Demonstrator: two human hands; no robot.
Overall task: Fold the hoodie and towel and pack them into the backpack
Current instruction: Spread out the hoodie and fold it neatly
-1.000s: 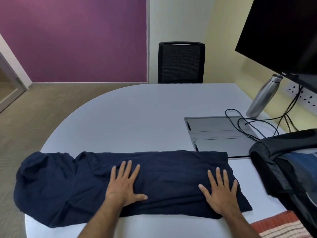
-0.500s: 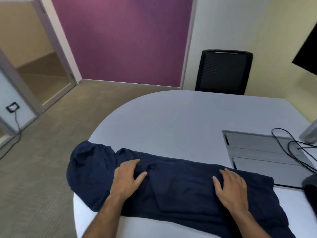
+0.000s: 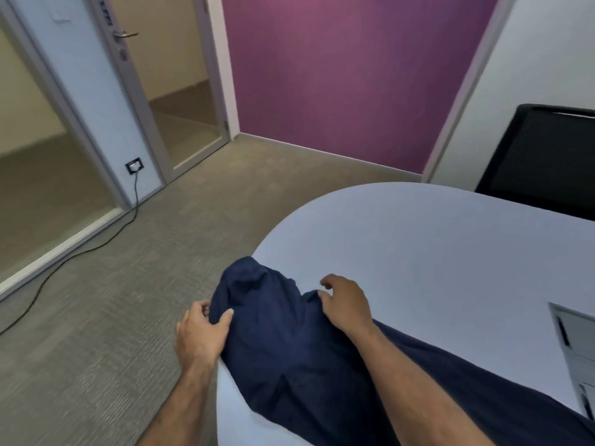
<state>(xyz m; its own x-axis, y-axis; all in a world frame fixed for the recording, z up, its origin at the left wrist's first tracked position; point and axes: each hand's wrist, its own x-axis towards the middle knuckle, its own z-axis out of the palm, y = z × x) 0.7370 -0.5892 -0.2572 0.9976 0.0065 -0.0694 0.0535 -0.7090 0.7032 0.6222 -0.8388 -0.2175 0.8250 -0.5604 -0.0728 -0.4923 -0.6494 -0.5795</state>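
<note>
Both hands moved from flat pressing to the hood end: left hand pinches hoodie edge, right hand curls on fabric beside it; hood fold-in likely next.

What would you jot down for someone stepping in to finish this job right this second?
Left hand: fingers pinch the hood end of the navy hoodie at the table edge.
Right hand: fingers curled, at the far edge of the hoodie; grip unclear.
Done: hoodie lies as a long narrow strip across the table.
Left: fold it shorter, fold the towel, pack both. Towel and backpack are out of view.
</note>
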